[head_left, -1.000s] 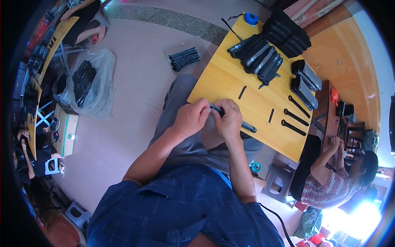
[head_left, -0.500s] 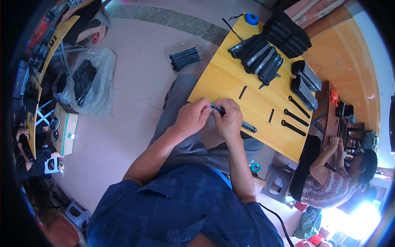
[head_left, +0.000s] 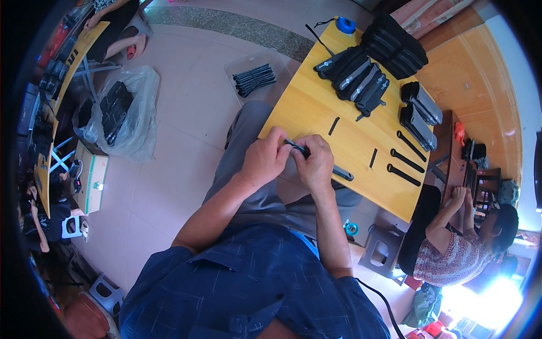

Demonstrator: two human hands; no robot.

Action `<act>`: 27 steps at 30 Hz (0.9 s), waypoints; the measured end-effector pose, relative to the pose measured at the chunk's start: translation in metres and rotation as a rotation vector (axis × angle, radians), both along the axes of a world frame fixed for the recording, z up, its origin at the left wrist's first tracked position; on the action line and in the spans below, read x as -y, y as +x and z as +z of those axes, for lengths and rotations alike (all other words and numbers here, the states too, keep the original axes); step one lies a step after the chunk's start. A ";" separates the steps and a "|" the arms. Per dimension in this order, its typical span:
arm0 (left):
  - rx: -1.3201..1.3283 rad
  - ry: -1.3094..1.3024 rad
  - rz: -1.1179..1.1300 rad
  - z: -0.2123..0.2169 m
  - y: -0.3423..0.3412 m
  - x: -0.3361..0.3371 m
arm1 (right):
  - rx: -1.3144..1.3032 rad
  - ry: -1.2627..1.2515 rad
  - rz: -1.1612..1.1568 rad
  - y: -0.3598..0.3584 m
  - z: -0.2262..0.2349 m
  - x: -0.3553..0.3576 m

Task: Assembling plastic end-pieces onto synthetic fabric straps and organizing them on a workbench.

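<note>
Landmark = yellow table (head_left: 316,113); all places given rel. to it.

Far left of table, on the tiled floor: a clear plastic bag (head_left: 127,116) w/ dark parts inside, and nearer the person a small cardboard box (head_left: 90,181). Just off the table's left edge, on the floor, lay a bundle of black strips (head_left: 253,78) on a clear sheet.

At the table's near-left corner both hands met. Left hand (head_left: 265,158) was curled, thumb and fingers pinched on the left end of a small black part (head_left: 298,148). Right hand (head_left: 316,164) was closed too, fingertips gripping the same part from the other side. The part sat between the two hands, just above the table edge; too small to tell its exact shape.

Just right of the hands, on the tabletop, lay a dark flat piece (head_left: 341,172). Further in, two short black strips (head_left: 333,125) and (head_left: 373,157) lay apart. Toward the table's far side: a row of black cases (head_left: 355,76) laid side by side, w/ a stacked black pile (head_left: 395,45) beyond, and a blue tape roll (head_left: 345,25) at the far corner. On the right side: two more dark cases (head_left: 420,110) and black handles (head_left: 403,168).

Past the table's right edge sat another person (head_left: 457,254) in a patterned top, hands together.
</note>
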State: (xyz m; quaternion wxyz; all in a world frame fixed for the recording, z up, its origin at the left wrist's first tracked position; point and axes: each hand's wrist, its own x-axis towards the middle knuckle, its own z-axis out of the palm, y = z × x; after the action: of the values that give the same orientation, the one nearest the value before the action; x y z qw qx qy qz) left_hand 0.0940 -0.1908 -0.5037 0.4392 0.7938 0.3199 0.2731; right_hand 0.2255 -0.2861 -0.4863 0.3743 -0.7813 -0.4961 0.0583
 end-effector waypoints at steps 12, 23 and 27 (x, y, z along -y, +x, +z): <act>-0.210 0.062 -0.022 0.017 0.003 -0.004 | -0.022 0.021 -0.025 0.001 -0.004 0.000; -0.159 0.019 -0.052 0.014 0.000 -0.015 | -0.040 0.039 -0.007 0.002 -0.007 0.001; -0.108 -0.033 -0.081 0.010 -0.001 -0.019 | -0.039 0.023 0.006 0.002 -0.002 0.001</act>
State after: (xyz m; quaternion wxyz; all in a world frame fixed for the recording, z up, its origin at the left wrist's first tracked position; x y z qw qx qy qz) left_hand 0.0928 -0.1714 -0.4934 0.4450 0.8124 0.3151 0.2068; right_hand 0.2276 -0.2875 -0.4881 0.3925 -0.7744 -0.4915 0.0689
